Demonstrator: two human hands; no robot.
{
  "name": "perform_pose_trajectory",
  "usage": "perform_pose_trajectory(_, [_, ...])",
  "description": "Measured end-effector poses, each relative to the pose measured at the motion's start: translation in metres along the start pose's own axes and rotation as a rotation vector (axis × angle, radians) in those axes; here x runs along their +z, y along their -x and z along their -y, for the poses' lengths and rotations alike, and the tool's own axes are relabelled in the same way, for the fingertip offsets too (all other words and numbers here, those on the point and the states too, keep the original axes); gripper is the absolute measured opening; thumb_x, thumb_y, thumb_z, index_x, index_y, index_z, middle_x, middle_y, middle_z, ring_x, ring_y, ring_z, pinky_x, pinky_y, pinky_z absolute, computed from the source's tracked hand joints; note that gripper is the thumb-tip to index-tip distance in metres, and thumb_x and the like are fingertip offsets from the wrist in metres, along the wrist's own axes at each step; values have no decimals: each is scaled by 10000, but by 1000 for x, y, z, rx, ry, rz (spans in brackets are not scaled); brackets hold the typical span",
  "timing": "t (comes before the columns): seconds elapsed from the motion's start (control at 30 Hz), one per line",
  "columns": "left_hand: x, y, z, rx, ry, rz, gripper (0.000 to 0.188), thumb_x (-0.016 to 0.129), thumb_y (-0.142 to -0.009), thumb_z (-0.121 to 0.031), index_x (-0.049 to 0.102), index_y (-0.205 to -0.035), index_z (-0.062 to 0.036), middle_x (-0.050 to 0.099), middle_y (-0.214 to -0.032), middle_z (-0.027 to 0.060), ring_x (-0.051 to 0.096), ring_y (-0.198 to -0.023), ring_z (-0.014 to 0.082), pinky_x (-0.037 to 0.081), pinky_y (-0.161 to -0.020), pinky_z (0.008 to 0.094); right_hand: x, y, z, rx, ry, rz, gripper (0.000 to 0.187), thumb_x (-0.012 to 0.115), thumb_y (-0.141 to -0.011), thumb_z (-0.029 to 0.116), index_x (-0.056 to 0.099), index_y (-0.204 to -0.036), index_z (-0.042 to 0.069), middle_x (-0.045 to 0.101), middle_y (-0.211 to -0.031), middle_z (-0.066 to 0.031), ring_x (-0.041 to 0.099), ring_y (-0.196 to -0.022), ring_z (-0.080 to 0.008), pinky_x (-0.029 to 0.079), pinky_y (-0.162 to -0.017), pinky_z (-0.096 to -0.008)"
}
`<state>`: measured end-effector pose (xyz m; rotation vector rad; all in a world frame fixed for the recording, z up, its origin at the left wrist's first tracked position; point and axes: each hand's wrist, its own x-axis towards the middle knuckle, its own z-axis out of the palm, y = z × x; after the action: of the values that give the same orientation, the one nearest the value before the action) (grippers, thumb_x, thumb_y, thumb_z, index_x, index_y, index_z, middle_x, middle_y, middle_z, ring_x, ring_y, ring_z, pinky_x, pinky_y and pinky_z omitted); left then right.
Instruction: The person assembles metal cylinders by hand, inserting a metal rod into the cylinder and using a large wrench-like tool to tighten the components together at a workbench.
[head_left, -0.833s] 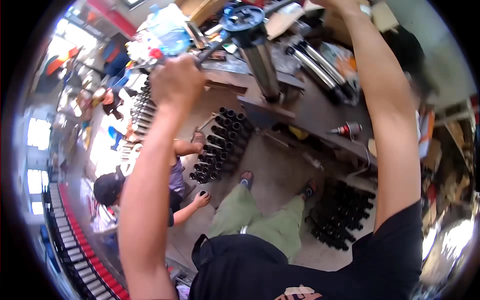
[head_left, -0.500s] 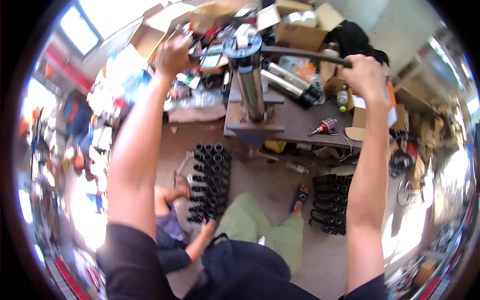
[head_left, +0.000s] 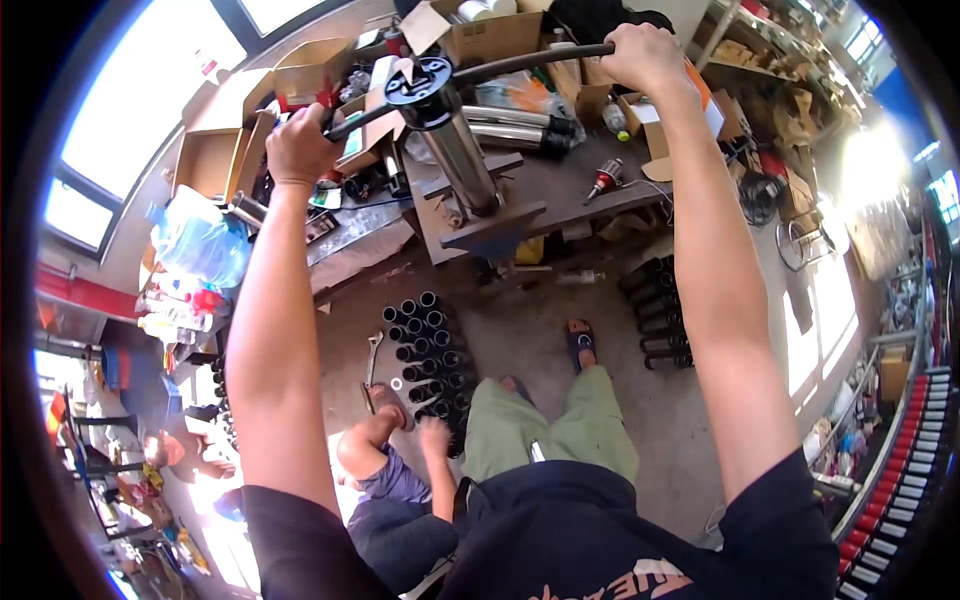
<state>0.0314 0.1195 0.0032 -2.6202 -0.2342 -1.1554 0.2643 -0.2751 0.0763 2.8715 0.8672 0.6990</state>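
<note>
Both my arms reach forward over the workbench. My left hand is closed round the left end of a long dark bar; my right hand grips its right end. Between them the bar meets a round black head with holes, on top of a shiny metal cylinder. That cylinder stands slightly tilted, its lower end between the jaws of a metal vise at the bench edge. A small pale piece sits on the head. How the bar joins the head is not clear.
Silver cylinders and a red-and-silver tool lie on the bench, among cardboard boxes. Black tubes stand in rows on the floor, with more tubes at right. A co-worker sits low at my left.
The view has swung, so bench and bar now slant up to the right. Both hands keep their hold; whether the bar turned is unclear. The co-worker's hand has shifted near the tubes.
</note>
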Motion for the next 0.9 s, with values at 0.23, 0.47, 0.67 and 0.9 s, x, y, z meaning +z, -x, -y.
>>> perform_pose_trajectory(0.23, [17, -24, 23, 47, 64, 24, 265, 717, -819, -308, 567, -879, -98, 640, -832, 129, 673, -785, 370, 554, -660, 484, -57, 83, 33, 136, -76, -52, 239, 684, -782, 328, 783, -899, 145, 738, -874, -134, 720, -841, -315, 565, -802, -422])
perform_pose_trajectory(0.47, [20, 3, -163, -1774, 1576, 134, 543, 778, -774, -438, 652, -1171, -89, 667, -1152, 142, 639, -1033, 362, 517, -916, 522, 6, 34, -34, 23, -248, -74, 142, 697, -710, 292, 777, -752, 184, 704, -732, -102, 684, -808, -295, 472, -808, -426])
perform_pose_trajectory(0.67, [49, -31, -208, -2603, 2320, 95, 315, 657, -877, -397, 675, -1023, -118, 692, -997, 61, 664, -942, 271, 574, -782, 417, 67, 36, -149, -35, -400, -125, 169, 734, -748, 283, 732, -788, 119, 676, -779, -126, 652, -808, -355, 523, -702, -444])
perform_pose_trajectory(0.9, [-92, -4, -260, -1450, 2791, 167, 608, 650, -813, -276, 470, -1274, 78, 566, -1139, 196, 597, -931, 303, 559, -834, 403, 229, 346, -224, 426, -538, 390, 481, 722, -836, 426, 683, -652, -16, 639, -653, -229, 650, -656, -401, 514, -667, -480])
